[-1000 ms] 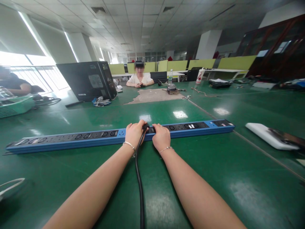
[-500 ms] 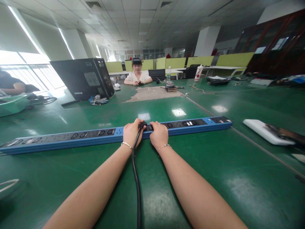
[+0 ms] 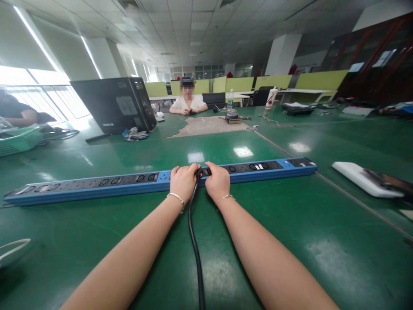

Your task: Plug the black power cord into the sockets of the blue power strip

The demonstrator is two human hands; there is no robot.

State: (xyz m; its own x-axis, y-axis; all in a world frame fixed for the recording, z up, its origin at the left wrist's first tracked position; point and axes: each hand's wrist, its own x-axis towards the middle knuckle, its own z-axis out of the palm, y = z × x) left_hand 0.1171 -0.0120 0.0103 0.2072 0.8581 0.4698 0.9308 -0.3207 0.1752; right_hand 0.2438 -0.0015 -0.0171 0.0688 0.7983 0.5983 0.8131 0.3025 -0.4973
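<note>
A long blue and black power strip [image 3: 106, 195] lies across the table in front of me, with rows of sockets on its top. My left hand [image 3: 183, 182] is closed around a black plug [image 3: 198, 173] at the strip's middle; whether the plug is fully seated is hidden by the fingers. From the plug a thick black cable [image 3: 194, 234] runs down toward me between my forearms. Just right of it, my right hand [image 3: 218, 182] grips the strip, thumb on top and fingers out of sight along its front side.
The strip rests on a green table [image 3: 145, 254]. A white box-like thing [image 3: 361, 178] lies at the right. Farther back are a black computer case [image 3: 112, 105], gloves [image 3: 134, 135] and a bottle [image 3: 230, 100]. A person [image 3: 188, 102] sits across, another at far left beside a green basket [image 3: 19, 142].
My left hand has turned over the plug, and the cable has swung to the right. My right hand stays on the strip. The whole view has shifted slightly.
</note>
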